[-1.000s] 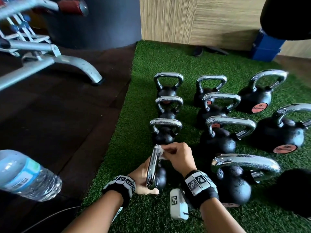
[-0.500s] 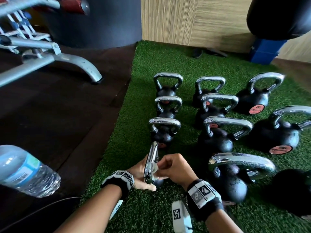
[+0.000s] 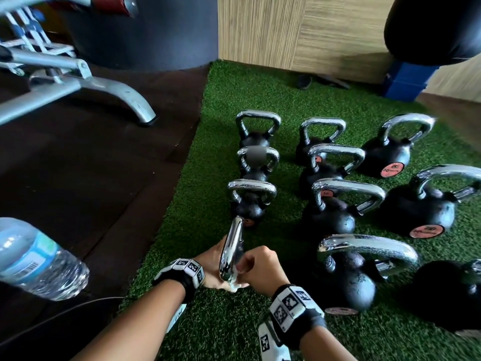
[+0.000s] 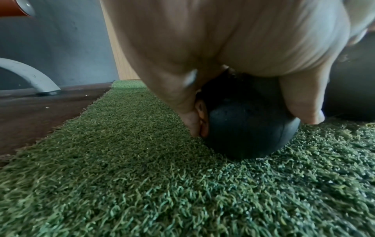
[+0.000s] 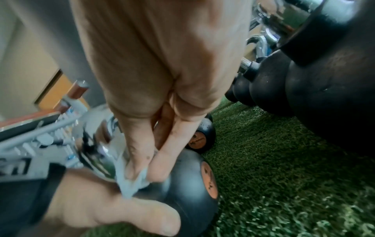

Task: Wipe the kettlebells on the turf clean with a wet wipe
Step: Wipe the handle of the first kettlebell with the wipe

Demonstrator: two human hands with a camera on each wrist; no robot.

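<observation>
A small black kettlebell lies tilted on the green turf [image 3: 223, 327] in front of me, its chrome handle [image 3: 232, 250] pointing away. My left hand [image 3: 214, 264] grips its black ball [image 4: 245, 128] from the left, thumb and fingers curled round it. My right hand [image 3: 256, 267] pinches a white wet wipe [image 5: 129, 181] against the near, lower end of the handle, just above the ball [image 5: 188, 184]. A scrap of the wipe [image 3: 233, 285] shows under my right fingers in the head view.
Several more black kettlebells with chrome handles [image 3: 346, 212] stand in rows on the turf ahead and to the right. A water bottle [image 3: 33, 259] lies near left, over dark flooring. A grey bench frame [image 3: 78, 82], a hanging black bag [image 3: 437, 27] and a blue box [image 3: 406, 82] lie beyond.
My right hand has slid the wipe from the far top of the handle down to its near end. The left hand has kept its hold on the ball.
</observation>
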